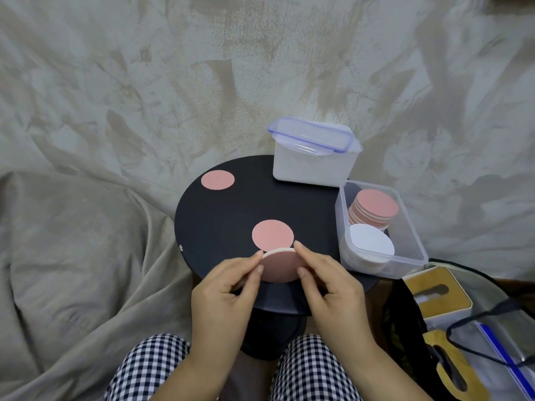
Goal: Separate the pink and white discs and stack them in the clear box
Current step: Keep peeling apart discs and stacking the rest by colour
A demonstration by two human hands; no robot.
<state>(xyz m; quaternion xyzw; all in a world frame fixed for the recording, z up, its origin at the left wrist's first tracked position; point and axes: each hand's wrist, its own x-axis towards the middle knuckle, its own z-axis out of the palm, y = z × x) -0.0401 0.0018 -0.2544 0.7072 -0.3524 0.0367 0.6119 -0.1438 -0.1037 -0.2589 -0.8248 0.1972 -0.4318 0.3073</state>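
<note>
My left hand (228,293) and my right hand (330,285) both pinch the edges of a pink disc with a white backing (280,266), tilted up over the near side of the round black table (220,227). A loose pink disc (272,234) lies flat just beyond it. Another pink disc (217,180) lies at the table's far left. The open clear box (411,227) at the right edge holds a stack of pink discs (373,208) behind a stack of white discs (372,244).
A second white box (312,166) with a blue-trimmed lid resting loose on top stands at the table's back. Beige cloth covers the floor and wall. At the lower right are a wooden tissue box (434,293), a black cable and a plastic pouch. My checkered trousers show below.
</note>
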